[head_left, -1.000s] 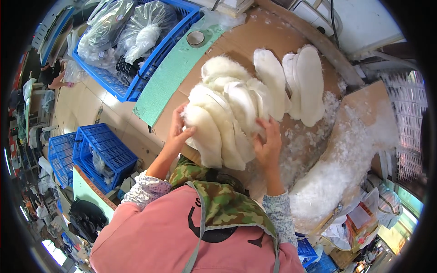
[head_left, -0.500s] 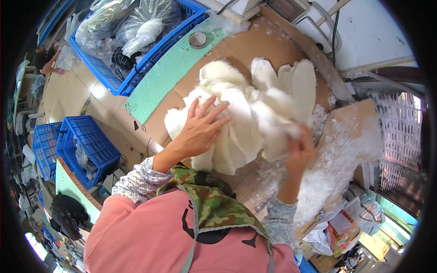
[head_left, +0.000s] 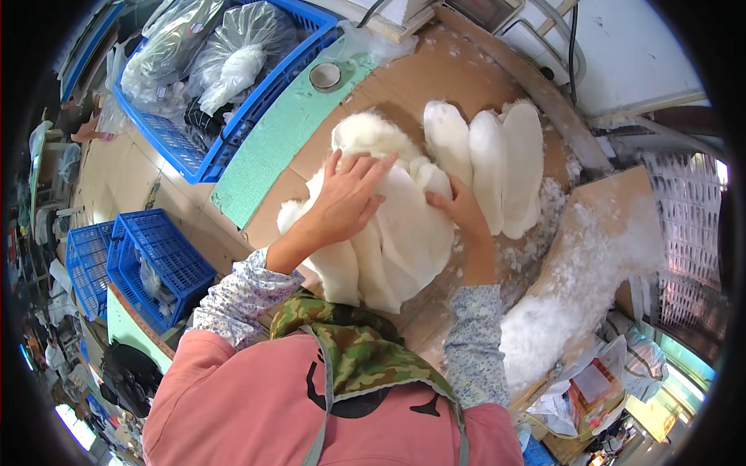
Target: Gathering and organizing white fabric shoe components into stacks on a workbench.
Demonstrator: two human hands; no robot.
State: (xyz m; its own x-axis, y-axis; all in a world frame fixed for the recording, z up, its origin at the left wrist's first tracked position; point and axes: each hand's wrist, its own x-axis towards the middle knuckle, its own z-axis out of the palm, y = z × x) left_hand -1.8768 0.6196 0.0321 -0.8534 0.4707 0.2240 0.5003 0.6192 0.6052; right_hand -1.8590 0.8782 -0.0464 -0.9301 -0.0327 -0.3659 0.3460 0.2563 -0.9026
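A heap of white fleecy insoles (head_left: 396,252) lies on the brown board in front of me. My left hand (head_left: 342,200) rests on top of it, fingers stretched out and spread. At the heap's right edge, my right hand (head_left: 464,211) has its thumb and fingers closed around the rim of a white insole (head_left: 429,180); its fingertips are partly hidden. Just right of that hand, several more insoles (head_left: 486,155) lie side by side in a row. A fluffy, rounded piece (head_left: 373,133) forms the far end of the heap.
White fluff (head_left: 544,326) covers the board at right. A green strip (head_left: 268,167) runs along the left, with a tape roll (head_left: 325,76) on it. A blue crate (head_left: 206,167) of plastic bags stands beyond; blue baskets (head_left: 159,264) sit on the floor at left.
My right hand has moved left and away from me, from a blurred white insole to the heap's edge. The insoles at right now lie uncovered. My left hand stays on the heap.
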